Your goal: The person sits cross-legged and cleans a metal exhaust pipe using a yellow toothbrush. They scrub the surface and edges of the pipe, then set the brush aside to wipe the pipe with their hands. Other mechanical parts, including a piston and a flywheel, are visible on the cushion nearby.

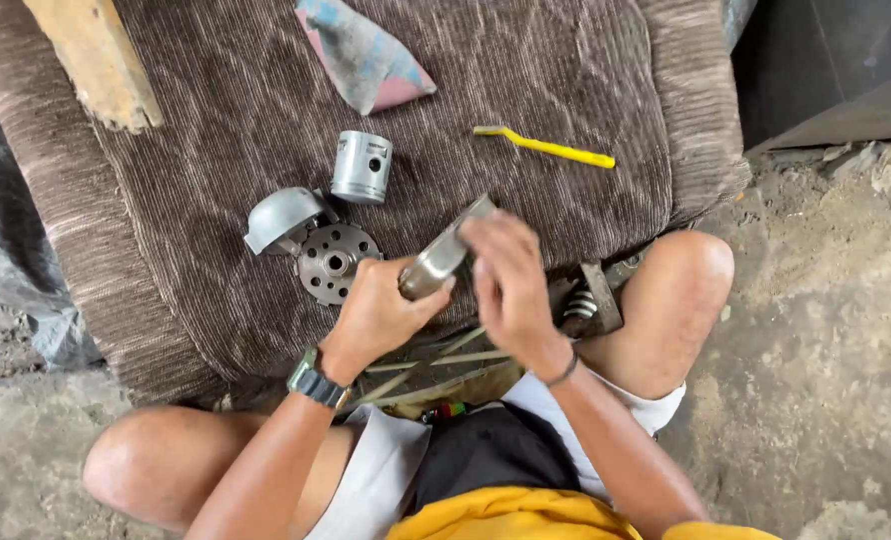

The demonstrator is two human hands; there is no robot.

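Both hands mid-frame on one metal cylinder: left hand wrapped around it, right hand fingers curled over its top.

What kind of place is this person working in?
Probably an informal outdoor repair spot. The person sits on rough ground at a worn brown cushion strewn with engine parts: a metal piston and a drilled disc.

No packages, labels, signs or screens seen in head view. Small dark marking noted on side of upright metal piston on brown mat, too small to be told as label. Wristwatch worn on left wrist, face turned away, no display shown.
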